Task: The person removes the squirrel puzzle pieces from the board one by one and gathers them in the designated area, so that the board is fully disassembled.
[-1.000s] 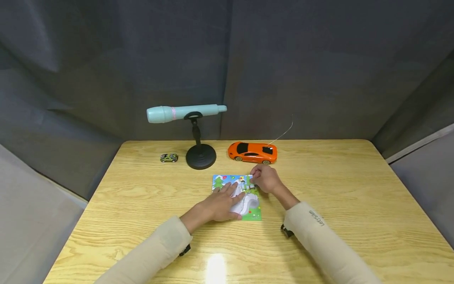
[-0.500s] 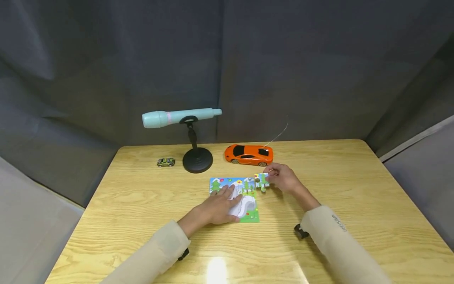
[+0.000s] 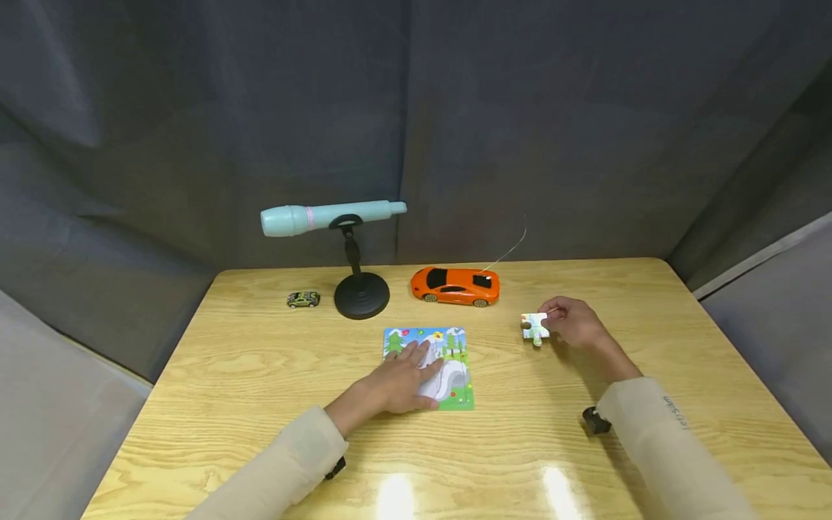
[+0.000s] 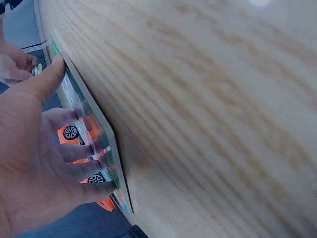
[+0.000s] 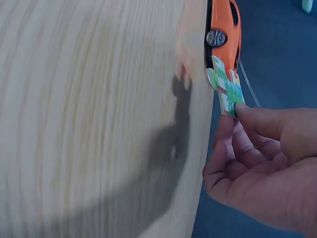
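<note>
1. I take my clock from the puzzle board [image 3: 453, 379]: orange car [image 3: 455, 287] at 1, blue microphone [image 3: 333, 218] on its black stand [image 3: 362, 296] between 10 and 11, small green car [image 3: 303, 299] at 10.
2. The left hand [image 3: 394, 383] lies spread over the board, grasping nothing, blocking my view of its left part.
3. Between 2 and 3, the right hand [image 3: 572, 323] pinches a puzzle piece [image 3: 536, 327] clear of the surface [image 3: 260, 383].
4. That surface is pale wood grain, glare near 6.
5. Dark grey curtain [image 3: 533, 130] at 12; lighter grey panels [image 3: 52, 412] towards 9 and 3.
</note>
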Tool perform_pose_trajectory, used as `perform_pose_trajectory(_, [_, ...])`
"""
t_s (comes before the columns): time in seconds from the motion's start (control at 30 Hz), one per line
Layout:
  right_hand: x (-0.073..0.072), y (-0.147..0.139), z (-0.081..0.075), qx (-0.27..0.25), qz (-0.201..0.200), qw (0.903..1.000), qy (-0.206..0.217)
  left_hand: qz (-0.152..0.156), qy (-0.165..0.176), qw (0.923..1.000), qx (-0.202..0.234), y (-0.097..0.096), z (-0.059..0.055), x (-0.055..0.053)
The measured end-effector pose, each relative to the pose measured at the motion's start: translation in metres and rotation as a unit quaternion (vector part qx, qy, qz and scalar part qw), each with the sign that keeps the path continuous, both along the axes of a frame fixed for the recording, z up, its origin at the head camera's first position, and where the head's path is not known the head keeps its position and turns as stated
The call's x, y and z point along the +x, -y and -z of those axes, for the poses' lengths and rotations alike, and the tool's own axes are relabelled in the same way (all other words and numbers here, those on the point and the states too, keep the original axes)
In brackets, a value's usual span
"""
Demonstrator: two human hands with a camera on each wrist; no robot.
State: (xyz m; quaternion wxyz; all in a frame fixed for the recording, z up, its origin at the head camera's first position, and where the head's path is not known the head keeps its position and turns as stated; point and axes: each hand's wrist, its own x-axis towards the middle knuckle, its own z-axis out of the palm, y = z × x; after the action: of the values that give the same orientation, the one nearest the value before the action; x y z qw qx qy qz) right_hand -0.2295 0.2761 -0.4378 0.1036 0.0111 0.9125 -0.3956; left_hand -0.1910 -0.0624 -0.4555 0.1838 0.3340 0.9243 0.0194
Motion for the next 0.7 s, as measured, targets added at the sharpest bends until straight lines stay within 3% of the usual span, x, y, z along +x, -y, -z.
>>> perform_pose_trajectory(0.2, [0.002,-0.023,0.008,0.035,0.017,0.9992,0.011,0.002,-0.003,1.0,0.002,0.0,0.001,0.0])
perform_pose_trajectory(0.43, [-0.001,-0.036,0.018,0.094,0.037,0.9948,-0.013,0.0,-0.001,1.0,0.002,0.001,0.0,0.001])
perform_pose_trajectory(0.7, [-0.003,-0.035,0.015,0.143,0.018,0.9895,-0.011,0.001,-0.003,1.0,0.003,0.001,0.0,0.001])
